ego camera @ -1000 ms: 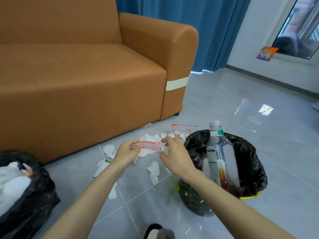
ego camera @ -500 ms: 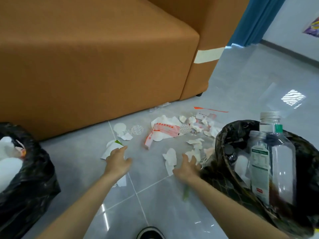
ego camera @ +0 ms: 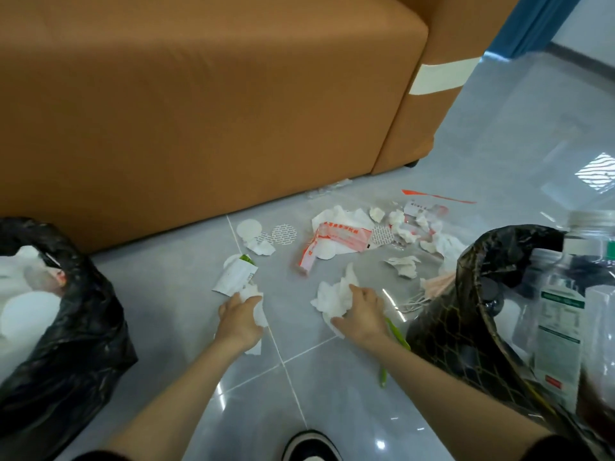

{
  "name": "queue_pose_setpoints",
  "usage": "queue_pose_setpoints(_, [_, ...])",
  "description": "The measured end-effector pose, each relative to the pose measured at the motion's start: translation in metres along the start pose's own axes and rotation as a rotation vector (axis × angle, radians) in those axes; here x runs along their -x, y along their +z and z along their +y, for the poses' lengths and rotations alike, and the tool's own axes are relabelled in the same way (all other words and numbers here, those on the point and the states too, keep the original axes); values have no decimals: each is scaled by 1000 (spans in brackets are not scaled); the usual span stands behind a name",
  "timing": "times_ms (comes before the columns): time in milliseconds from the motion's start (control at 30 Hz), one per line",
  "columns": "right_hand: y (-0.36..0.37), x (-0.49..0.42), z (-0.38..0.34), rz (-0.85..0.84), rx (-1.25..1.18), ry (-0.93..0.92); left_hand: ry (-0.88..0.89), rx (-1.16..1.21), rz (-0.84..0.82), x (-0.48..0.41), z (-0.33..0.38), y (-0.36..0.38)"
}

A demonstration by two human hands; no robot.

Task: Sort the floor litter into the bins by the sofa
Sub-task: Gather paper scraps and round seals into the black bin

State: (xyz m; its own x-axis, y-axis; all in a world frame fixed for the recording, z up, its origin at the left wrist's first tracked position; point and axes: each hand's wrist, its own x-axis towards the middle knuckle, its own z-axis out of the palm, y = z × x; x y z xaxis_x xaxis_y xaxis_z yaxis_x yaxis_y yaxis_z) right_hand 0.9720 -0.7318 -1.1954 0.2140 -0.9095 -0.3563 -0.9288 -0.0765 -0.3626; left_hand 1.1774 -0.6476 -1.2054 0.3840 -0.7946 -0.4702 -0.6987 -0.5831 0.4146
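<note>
Left hand (ego camera: pixel 240 316): fingers curled round a small tissue wad (ego camera: pixel 255 293). The wad bulges out past the thumb side, low over the floor.
Right hand (ego camera: pixel 363 311): thumb and fingers closed on the near edge of a large crumpled tissue (ego camera: pixel 333 294). Most of the sheet lies on the tile, so the hold looks like a gathering pinch before the lift.
Reason for two holds: both items are soft paper, likely one sort class, so one in each hand would save a trip.
Left bin (ego camera: pixel 77 265): black liner beside the sofa front, white paper and round pads inside. It is probably the paper bin and is near the left hand.
Right bin (ego camera: pixel 466 281): black liner, close by the right forearm. It holds clear plastic bottles (ego camera: pixel 560 331) and appears to be the recyclables side.
Litter remaining: green-topped sachet (ego camera: pixel 237 273) just beyond the left hand; red-and-white wrapper (ego camera: pixel 334 240); perforated round pads (ego camera: pixel 284 233); pink face mask (ego camera: pixel 436 283) against the right bin; green stalk (ego camera: pixel 396 335) under the right wrist.
Sofa (ego camera: pixel 199 111): orange, backing the scatter.
Progress: partly done, with many scraps on the floor.
</note>
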Motion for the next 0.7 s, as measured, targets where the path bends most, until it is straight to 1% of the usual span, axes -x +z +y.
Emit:
queue_pose_setpoints(100, [16,10,-12,-38,135,-176,61,8,12,8,-4,4])
queue_pose_setpoints(167, [23,15,-19,-59,204,-234,103,25,16,13,-8,7])
queue_pose_setpoints(233, [24,19,-26,-69,243,-245,134,56,3,19,-14,10])
queue_pose_setpoints(300, [21,23,-32,-40,263,-264,152,85,-3,23,-16,12])
queue_pose_setpoints(400, [18,28,-37,-4,218,-330,163,120,2,28,-18,17])
queue_pose_setpoints(500, [19,28,-39,-109,160,-361,156,129,14,33,-17,21])
queue_pose_setpoints(567, [24,27,-40,-179,162,-353,160,80,25,37,-16,23])
queue_pose_setpoints(633, [30,27,-39,-189,161,-342,162,56,41,41,-16,24])
queue_pose_setpoints(700, [35,31,-38,-160,158,-334,154,48,57,44,-15,24])
